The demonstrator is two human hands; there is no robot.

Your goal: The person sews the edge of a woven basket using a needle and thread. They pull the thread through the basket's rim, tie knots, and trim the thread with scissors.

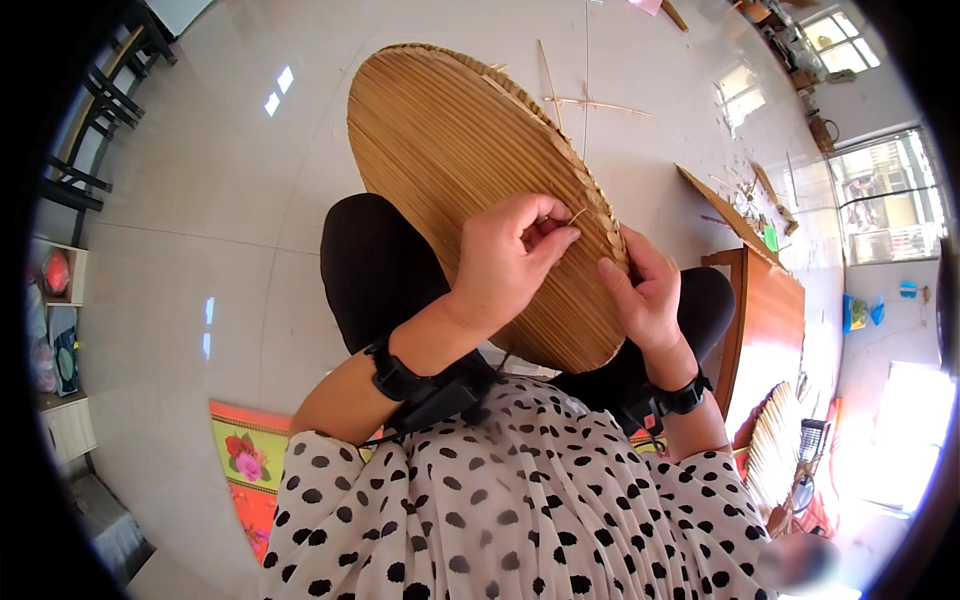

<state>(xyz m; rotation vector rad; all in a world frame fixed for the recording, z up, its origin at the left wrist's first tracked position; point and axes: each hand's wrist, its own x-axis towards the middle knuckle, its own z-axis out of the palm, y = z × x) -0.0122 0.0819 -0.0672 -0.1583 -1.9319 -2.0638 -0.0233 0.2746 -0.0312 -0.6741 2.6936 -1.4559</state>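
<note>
A round, flat mat of brown stalks (450, 150) with a braided rim lies tilted across my lap, reaching out over the floor. My left hand (510, 255) is over its face near the right rim. The thumb and forefinger are pinched around a thin straw strip (577, 214), whose tip pokes out toward the braid. At the mat's right edge my right hand (648, 290) grips the rim, thumb on the upper face and the other fingers curled around the outside, partly hidden.
Loose stalks (598, 104) are scattered on the tiled floor beyond the mat. To the right stands a wooden cabinet (765, 325) with a flat woven piece (730, 215) by its far end. A second ribbed mat (775, 450) leans nearby. A floral cloth (240, 460) lies at lower left.
</note>
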